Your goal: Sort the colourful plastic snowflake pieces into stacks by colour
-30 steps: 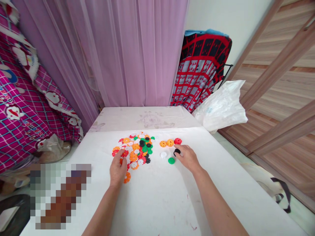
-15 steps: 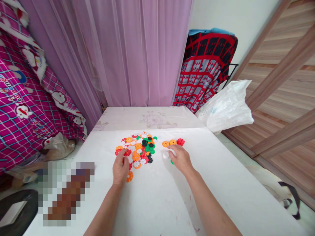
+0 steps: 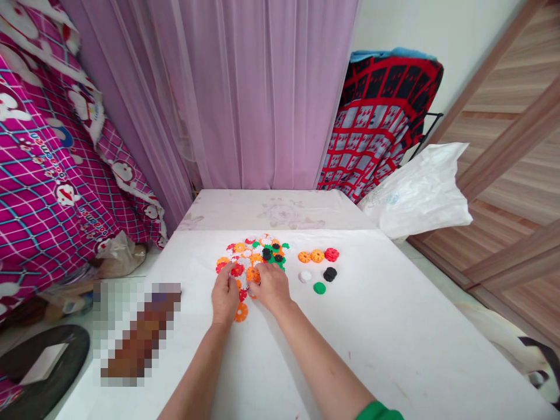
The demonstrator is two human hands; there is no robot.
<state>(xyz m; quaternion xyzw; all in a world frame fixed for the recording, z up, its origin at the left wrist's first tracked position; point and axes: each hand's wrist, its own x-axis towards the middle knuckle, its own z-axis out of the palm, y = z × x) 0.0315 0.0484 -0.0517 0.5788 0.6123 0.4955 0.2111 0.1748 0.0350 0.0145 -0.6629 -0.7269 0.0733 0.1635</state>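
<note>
A pile of flower-shaped plastic discs [image 3: 247,253] in red, orange, white, green and black lies on the white table. My left hand [image 3: 226,291] rests at the pile's left front, its fingers closed near a red disc. At the pile's right front, my right hand [image 3: 272,284] has its fingers curled at an orange disc [image 3: 252,274]. To the right sit small separate groups: two orange ones [image 3: 317,255], a red one [image 3: 331,254], a white one [image 3: 305,276], a black one [image 3: 330,274] and a green one [image 3: 319,288].
The white table [image 3: 376,326] extends toward me. A white plastic bag [image 3: 420,192] stands beyond its right back corner. Purple curtains [image 3: 262,93] hang behind, and a pink patterned cloth [image 3: 52,151] is at the left. A dark round stool [image 3: 65,361] stands at the lower left.
My right hand has moved left from the separate groups to the pile, uncovering the black and green groups. My left hand stays at the pile. The view has shifted slightly.
</note>
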